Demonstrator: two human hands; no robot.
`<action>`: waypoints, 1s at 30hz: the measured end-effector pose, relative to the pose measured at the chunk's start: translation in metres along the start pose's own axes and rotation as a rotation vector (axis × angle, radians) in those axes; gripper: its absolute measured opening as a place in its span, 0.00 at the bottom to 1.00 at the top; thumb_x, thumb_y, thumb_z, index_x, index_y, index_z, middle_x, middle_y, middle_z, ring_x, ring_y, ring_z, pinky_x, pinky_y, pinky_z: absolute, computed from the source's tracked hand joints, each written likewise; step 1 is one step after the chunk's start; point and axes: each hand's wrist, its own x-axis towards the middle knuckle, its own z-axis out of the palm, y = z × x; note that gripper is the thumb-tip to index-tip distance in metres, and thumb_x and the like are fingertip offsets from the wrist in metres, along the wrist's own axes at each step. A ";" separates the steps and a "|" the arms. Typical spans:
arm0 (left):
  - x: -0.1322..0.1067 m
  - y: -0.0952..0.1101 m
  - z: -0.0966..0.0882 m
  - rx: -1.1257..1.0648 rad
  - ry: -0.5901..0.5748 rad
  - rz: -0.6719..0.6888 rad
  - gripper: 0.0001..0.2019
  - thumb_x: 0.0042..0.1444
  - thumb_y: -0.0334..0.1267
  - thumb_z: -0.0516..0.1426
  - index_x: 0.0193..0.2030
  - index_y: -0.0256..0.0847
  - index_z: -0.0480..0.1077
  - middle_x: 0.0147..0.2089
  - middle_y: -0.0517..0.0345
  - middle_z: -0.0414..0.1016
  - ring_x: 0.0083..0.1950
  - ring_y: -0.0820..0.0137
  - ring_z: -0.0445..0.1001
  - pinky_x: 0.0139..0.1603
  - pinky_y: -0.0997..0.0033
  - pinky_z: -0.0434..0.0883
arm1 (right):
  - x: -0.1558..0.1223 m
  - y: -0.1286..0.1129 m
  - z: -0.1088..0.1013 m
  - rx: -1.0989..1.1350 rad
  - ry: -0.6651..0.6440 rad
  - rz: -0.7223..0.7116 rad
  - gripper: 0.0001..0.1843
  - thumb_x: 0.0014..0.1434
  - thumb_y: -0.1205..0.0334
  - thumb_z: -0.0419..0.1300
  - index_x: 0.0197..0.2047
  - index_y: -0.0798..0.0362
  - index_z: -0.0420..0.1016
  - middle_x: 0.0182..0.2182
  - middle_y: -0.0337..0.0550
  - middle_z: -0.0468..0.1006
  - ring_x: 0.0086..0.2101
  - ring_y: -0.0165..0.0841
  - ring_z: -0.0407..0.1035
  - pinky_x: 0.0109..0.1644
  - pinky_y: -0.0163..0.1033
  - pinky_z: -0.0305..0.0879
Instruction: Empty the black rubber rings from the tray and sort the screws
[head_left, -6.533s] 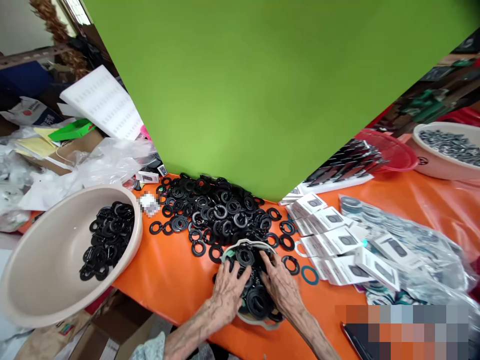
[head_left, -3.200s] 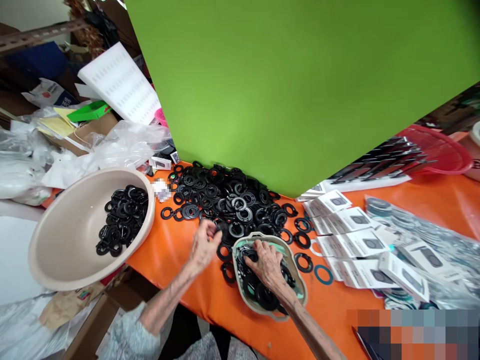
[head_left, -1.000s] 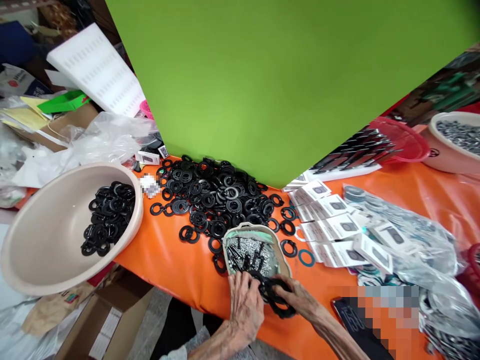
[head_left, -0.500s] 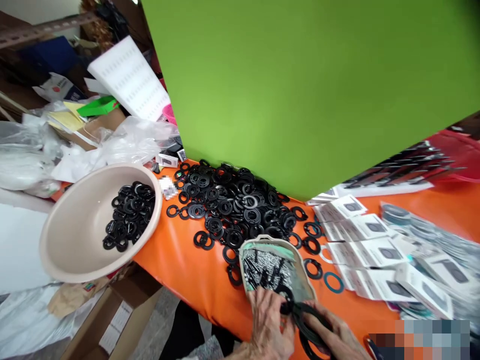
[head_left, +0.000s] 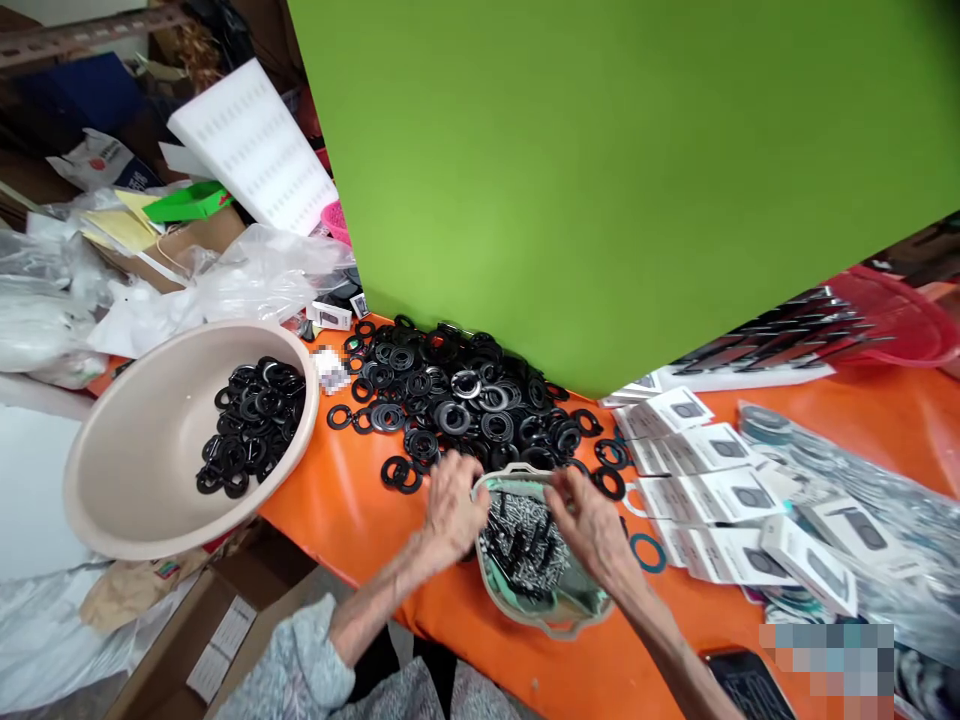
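Observation:
A light plastic basket (head_left: 561,628) with a pale green lining stands on the table in front of me. In it lie many small silvery screws (head_left: 551,560) and black pieces (head_left: 517,560). My left hand (head_left: 454,510) is at the basket's left rim, fingers loosely bent and apart, by the pile of black rings (head_left: 450,385). Over the right rim is my right hand (head_left: 589,525), its fingers bent with a gap at the thumb. I see nothing held in either hand. Whether the fingertips touch the rim is unclear.
A large beige basin (head_left: 142,450) holding black rings stands at the left. White boxes (head_left: 742,495) and bagged rings (head_left: 900,480) lie to the right, with a phone (head_left: 746,685) near the front. A green panel (head_left: 600,180) rises behind the pile. The table (head_left: 337,510) is orange.
The black rings that both hands held over the basket's near side are no longer in them. My hands have moved forward and apart, one to each side of the basket.

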 end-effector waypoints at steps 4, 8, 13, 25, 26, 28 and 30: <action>-0.073 -0.003 0.084 0.079 -0.026 0.035 0.17 0.48 0.37 0.62 0.46 0.38 0.71 0.53 0.40 0.72 0.59 0.46 0.67 0.56 0.39 0.65 | -0.042 0.056 0.024 -0.224 -0.017 0.115 0.12 0.49 0.53 0.49 0.34 0.50 0.63 0.22 0.44 0.69 0.30 0.44 0.71 0.37 0.48 0.66; -0.097 -0.010 0.144 0.206 0.060 0.030 0.20 0.53 0.31 0.53 0.55 0.33 0.68 0.58 0.34 0.69 0.62 0.45 0.65 0.59 0.35 0.62 | -0.057 0.075 0.044 -0.366 -0.005 0.202 0.19 0.54 0.59 0.45 0.46 0.57 0.63 0.28 0.49 0.73 0.33 0.46 0.72 0.33 0.44 0.63; -0.095 -0.011 0.152 0.151 -0.014 -0.023 0.24 0.53 0.26 0.48 0.57 0.36 0.67 0.58 0.39 0.70 0.62 0.50 0.65 0.62 0.42 0.63 | -0.050 0.078 0.043 -0.417 0.013 0.255 0.21 0.55 0.61 0.47 0.51 0.59 0.63 0.30 0.48 0.76 0.34 0.43 0.73 0.33 0.42 0.62; -0.065 0.019 0.102 -0.242 -0.101 -0.232 0.17 0.51 0.24 0.49 0.46 0.35 0.71 0.48 0.42 0.74 0.55 0.53 0.69 0.61 0.41 0.59 | -0.010 0.070 0.034 -0.391 -0.041 0.290 0.11 0.61 0.57 0.56 0.32 0.56 0.69 0.30 0.39 0.72 0.34 0.32 0.68 0.39 0.41 0.64; -0.060 0.021 0.094 -0.309 -0.124 -0.254 0.15 0.51 0.25 0.50 0.45 0.36 0.70 0.46 0.45 0.74 0.52 0.55 0.70 0.60 0.43 0.61 | -0.008 0.072 0.032 -0.375 -0.055 0.296 0.11 0.60 0.57 0.57 0.31 0.55 0.69 0.28 0.38 0.71 0.32 0.31 0.68 0.39 0.40 0.64; -0.049 0.022 0.080 -0.461 -0.188 -0.312 0.12 0.51 0.27 0.52 0.41 0.37 0.70 0.39 0.51 0.75 0.44 0.61 0.72 0.53 0.52 0.68 | -0.004 0.075 0.025 -0.325 -0.090 0.296 0.10 0.58 0.60 0.59 0.27 0.55 0.67 0.24 0.35 0.69 0.29 0.29 0.66 0.37 0.38 0.64; -0.039 0.021 0.071 -0.621 -0.255 -0.390 0.05 0.52 0.29 0.53 0.35 0.37 0.70 0.31 0.57 0.72 0.35 0.68 0.70 0.43 0.63 0.71 | -0.003 0.076 0.016 -0.260 -0.121 0.288 0.11 0.55 0.65 0.60 0.24 0.55 0.65 0.20 0.32 0.66 0.25 0.28 0.65 0.34 0.36 0.63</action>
